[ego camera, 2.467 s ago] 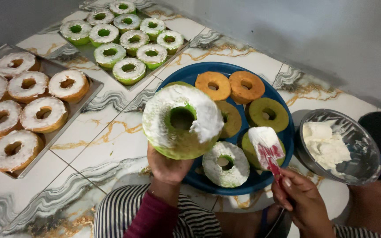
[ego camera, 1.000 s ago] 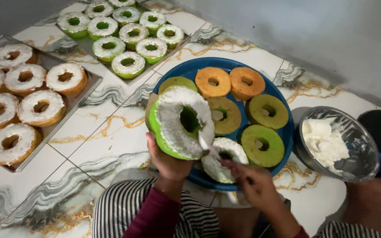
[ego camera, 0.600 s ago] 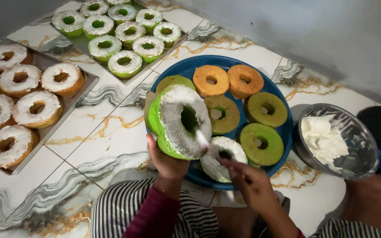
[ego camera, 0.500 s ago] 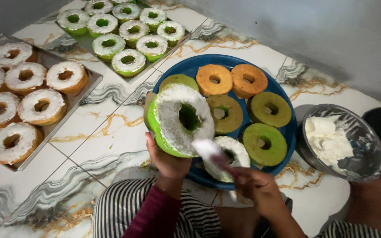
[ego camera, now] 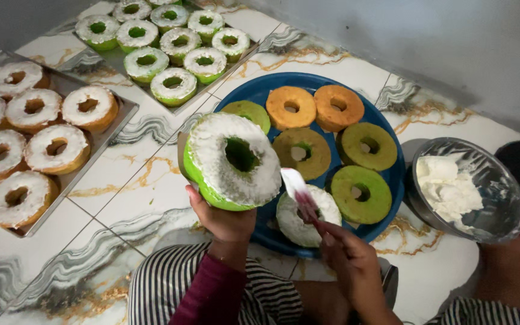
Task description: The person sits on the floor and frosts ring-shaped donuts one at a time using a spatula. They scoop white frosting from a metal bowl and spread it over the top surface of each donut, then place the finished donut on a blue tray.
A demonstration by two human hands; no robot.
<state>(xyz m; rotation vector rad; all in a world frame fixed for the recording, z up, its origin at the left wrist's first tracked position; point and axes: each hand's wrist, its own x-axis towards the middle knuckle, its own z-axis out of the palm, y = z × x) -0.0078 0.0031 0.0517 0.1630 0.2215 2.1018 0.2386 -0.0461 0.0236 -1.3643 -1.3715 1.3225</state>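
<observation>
left hand [ego camera: 221,216] grips the green ring cake [ego camera: 233,161] tilted above the blue tray [ego camera: 386,180]; right hand [ego camera: 347,259] clamps a spatula [ego camera: 296,189] beside it. held that steeply, it could slip onto the frosted cake [ego camera: 305,216] below, smearing cream.

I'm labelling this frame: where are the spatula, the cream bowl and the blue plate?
spatula [ego camera: 297,186], head view, on its white blade.
cream bowl [ego camera: 508,201], head view, on its metal wall.
blue plate [ego camera: 254,94], head view, on its bare rim.
</observation>
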